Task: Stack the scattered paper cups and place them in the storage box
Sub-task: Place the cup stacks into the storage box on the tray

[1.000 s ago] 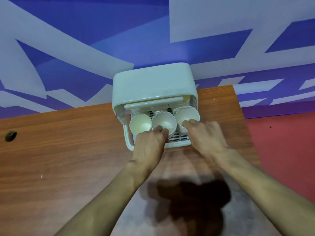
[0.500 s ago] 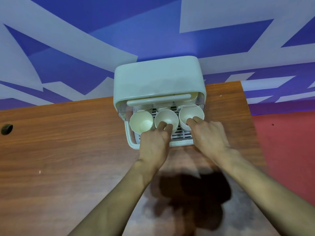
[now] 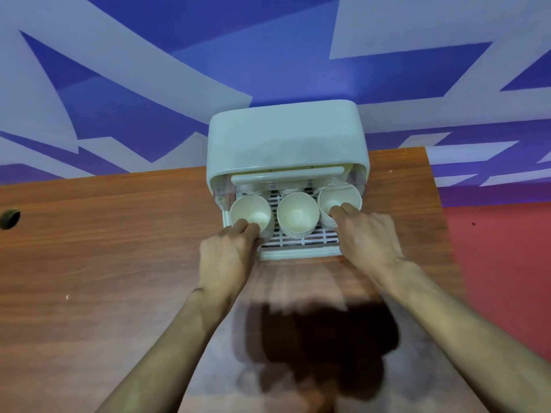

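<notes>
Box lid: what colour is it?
The lid is pale green, seen best in the head view.

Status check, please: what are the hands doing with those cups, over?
Left hand grips left cup. Right hand grips right cup. Middle cup untouched, all in box. Nothing blocking.

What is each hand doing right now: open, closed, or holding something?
Left hand: fingers curled over the near rim of the left cup stack, holding it.
Right hand: fingers hooked over the rim of the right cup stack, holding it.
</notes>
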Tool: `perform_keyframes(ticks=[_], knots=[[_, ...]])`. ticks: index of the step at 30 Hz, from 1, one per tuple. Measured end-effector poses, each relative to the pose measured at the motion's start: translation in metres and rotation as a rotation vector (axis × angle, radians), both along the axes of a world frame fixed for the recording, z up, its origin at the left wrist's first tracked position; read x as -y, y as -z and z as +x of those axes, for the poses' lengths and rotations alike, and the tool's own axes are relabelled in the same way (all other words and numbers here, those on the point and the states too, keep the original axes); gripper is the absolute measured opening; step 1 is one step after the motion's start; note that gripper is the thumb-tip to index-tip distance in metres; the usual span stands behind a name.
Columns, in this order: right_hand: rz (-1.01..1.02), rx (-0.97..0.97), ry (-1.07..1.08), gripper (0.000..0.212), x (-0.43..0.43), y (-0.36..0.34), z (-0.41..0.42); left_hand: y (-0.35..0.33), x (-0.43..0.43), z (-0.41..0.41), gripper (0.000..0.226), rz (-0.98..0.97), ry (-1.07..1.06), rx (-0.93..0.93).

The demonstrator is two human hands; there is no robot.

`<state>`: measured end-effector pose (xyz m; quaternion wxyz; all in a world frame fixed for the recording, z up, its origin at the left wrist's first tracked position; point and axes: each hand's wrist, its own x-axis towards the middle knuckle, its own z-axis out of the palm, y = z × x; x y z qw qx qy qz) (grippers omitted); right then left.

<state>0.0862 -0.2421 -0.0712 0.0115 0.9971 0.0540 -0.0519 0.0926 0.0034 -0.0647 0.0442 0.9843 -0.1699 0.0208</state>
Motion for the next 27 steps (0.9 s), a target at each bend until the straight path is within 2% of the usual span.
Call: perform_keyframes(ticks=[9,13,17,19,22,25,27], knots=[[-0.032,-0.012,-0.010,0.035,0.001,-0.010,-0.005,-0.001,-0.005,-0.001,0.017,-0.102,-0.030,-0.062],[-0.032,0.048,-0.002,0.027,0.001,-0.016,-0.010,-0.014,-0.002,-0.005,0.028,-0.083,-0.046,0.006],[-0.059,-0.006,0.003,0.038,0.002,-0.017,-0.011,-0.033,0.003,-0.011,0.037,-0.088,-0.113,0.104],[-0.056,-0.005,-0.001,0.039,0.002,-0.017,-0.011,-0.040,0.012,-0.016,0.039,-0.097,0.018,0.147],[-0.042,0.001,-0.004,0.037,0.001,-0.017,-0.014,-0.036,0.035,-0.010,0.042,0.049,0.250,0.056],[-0.026,0.034,0.001,0.031,0.001,-0.015,-0.015,-0.031,0.056,0.003,0.046,0.257,0.277,-0.039],[-0.019,0.053,-0.006,0.026,0.002,-0.014,-0.016,-0.031,0.063,0.009,0.047,0.302,0.275,-0.039]])
